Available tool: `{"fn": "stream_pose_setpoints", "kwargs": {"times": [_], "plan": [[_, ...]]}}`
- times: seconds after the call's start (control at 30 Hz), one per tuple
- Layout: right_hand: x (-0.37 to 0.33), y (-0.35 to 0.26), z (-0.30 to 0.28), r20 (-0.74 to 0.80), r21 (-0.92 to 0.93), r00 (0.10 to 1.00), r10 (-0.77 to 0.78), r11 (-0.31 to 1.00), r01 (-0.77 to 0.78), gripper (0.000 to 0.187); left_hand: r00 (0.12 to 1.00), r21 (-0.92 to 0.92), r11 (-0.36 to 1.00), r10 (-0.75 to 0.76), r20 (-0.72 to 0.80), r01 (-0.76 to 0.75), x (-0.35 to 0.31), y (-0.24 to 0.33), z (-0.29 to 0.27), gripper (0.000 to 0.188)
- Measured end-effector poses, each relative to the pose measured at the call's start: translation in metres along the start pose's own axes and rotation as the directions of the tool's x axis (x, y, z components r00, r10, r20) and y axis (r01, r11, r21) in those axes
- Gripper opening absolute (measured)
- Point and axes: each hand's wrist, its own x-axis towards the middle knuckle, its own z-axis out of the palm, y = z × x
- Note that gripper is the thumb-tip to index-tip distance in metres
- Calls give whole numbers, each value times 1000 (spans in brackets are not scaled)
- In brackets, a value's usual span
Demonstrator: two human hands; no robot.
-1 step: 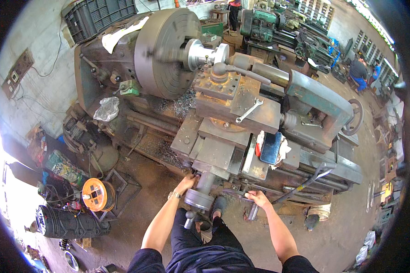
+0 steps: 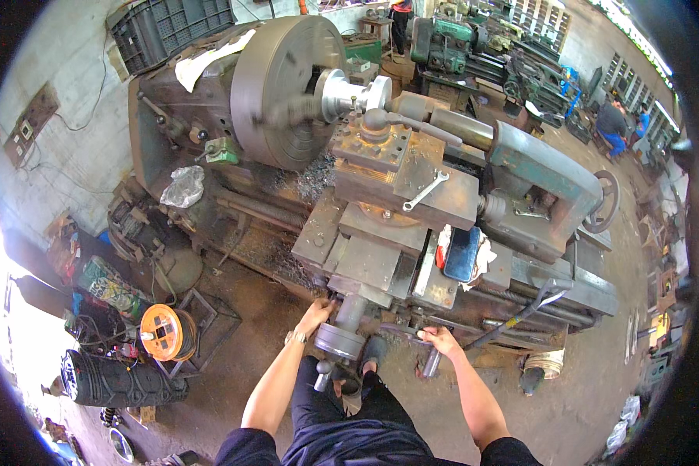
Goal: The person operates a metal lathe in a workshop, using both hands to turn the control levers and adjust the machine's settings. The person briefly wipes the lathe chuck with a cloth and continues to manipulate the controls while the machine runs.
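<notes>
Left hand (image 2: 315, 314) is gripping the carriage handwheel (image 2: 339, 340) at the lathe apron; right hand (image 2: 441, 339) is clenching a lever (image 2: 431, 362). Chuck (image 2: 283, 89) is spinning: overfeeding risks jamming the toolpost (image 2: 380, 147); the loose wrench (image 2: 425, 191) may vibrate off.

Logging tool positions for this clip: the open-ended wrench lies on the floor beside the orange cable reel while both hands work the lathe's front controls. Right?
Not quite. The head view shows the wrench lying on top of the lathe's carriage, not on the floor by the orange cable reel. The left hand and right hand are at the front controls.
</notes>
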Motion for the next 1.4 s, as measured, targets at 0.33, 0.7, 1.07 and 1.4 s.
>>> {"fn": "stream_pose_setpoints", "kwargs": {"times": [0.33,0.7,1.07,1.4], "plan": [[-22,-44,-1,-13,-51,994,110,993,-110,60,990,188,975,-127,55,115,-129,129,-19,119],[-18,-36,-2,29,84,993,115,990,-117,61,988,269,951,-148,-33,152,-128,133,-12,113],[-22,-40,-1,46,85,996,79,993,-83,56,989,277,951,-110,-101,134,-127,129,-7,101],[-20,-44,-1,13,68,997,77,995,-78,42,991,241,966,-65,-114,91,-128,125,-8,103]]}}
